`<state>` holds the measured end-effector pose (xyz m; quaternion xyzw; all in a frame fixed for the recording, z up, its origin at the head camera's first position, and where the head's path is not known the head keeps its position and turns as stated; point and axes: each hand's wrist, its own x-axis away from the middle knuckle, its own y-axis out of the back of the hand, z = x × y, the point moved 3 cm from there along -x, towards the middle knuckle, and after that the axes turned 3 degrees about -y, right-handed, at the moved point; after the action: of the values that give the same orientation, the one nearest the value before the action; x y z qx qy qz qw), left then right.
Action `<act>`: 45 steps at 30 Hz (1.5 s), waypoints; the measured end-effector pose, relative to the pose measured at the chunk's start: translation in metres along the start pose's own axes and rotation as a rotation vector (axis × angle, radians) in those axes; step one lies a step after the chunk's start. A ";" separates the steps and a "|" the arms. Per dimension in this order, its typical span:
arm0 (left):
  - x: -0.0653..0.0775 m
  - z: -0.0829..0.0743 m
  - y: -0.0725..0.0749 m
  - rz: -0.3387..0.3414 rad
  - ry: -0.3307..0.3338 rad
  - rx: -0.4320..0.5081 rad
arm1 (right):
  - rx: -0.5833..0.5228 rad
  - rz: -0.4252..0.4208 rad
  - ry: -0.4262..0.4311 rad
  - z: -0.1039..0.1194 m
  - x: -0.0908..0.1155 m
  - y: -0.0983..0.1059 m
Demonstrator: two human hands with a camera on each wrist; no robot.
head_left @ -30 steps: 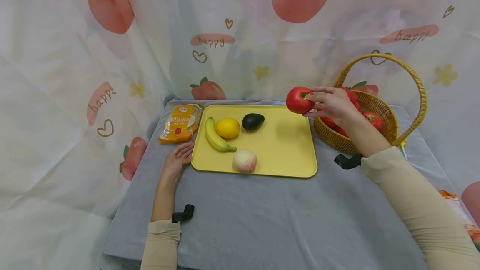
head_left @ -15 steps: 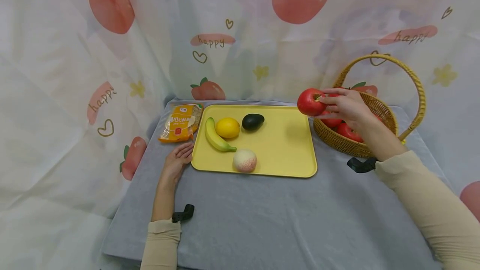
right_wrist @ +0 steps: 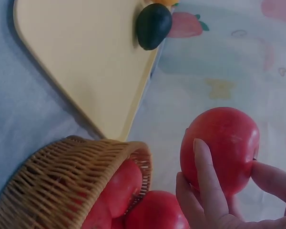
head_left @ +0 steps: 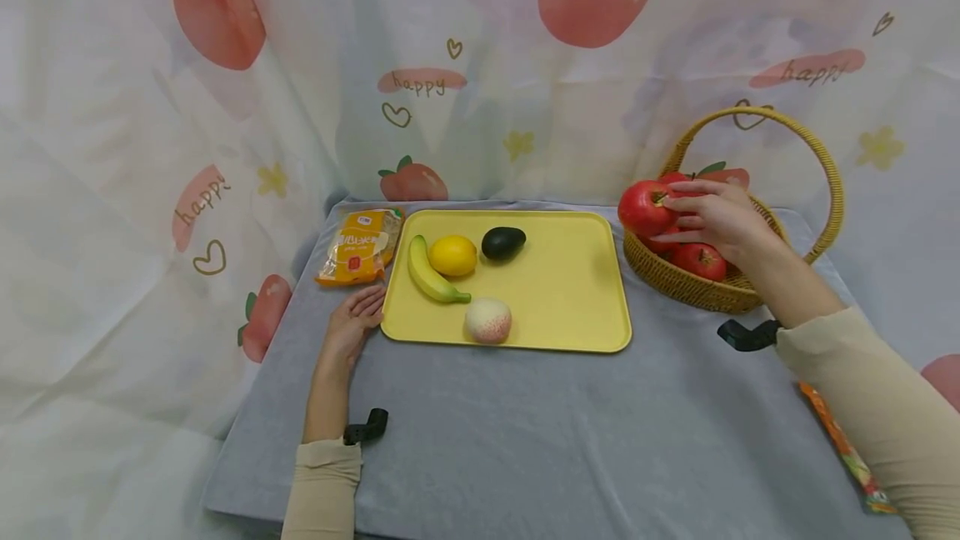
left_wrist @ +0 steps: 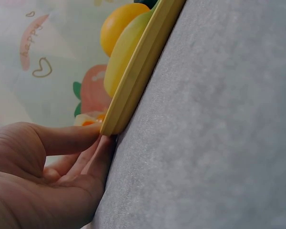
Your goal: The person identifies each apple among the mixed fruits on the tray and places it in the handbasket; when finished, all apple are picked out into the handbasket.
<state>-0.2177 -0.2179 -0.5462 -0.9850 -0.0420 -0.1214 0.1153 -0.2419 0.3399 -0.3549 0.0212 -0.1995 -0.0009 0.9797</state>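
Observation:
Up at the right, my right hand grips a red apple between thumb and fingertips. It is above the left rim of a wicker basket, where more red apples lie; the right wrist view shows the held apple clear of the basket wall. At the lower left corner of a yellow tray, my left hand pinches the edge, thumb on the rim and fingers against its underside. On the tray are a banana, a lemon, an avocado and a peach.
An orange food packet lies left of the tray. The basket's tall handle arches up beside my right forearm. Partly under the right sleeve is an orange wrapper. Grey cloth covers the table, and a printed curtain hangs behind it.
My right hand has carried the apple rightward from over the tray's right edge to over the basket's left rim, lowering it slightly. My left hand has stayed at the tray corner.

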 end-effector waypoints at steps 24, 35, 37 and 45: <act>0.002 -0.002 0.004 -0.009 -0.001 -0.012 | -0.016 -0.075 -0.058 -0.019 0.014 0.050; 0.002 -0.004 0.003 0.019 -0.008 -0.028 | -0.090 -0.192 -0.090 -0.034 0.017 0.068; 0.001 -0.003 0.003 0.017 -0.006 -0.033 | -0.075 -0.216 -0.095 -0.036 0.017 0.069; 0.000 -0.001 -0.002 -0.003 -0.003 -0.031 | -0.010 -0.296 -0.108 -0.040 0.015 0.074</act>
<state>-0.2181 -0.2167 -0.5451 -0.9868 -0.0418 -0.1207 0.1000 -0.2130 0.4149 -0.3830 0.0456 -0.2467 -0.1473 0.9567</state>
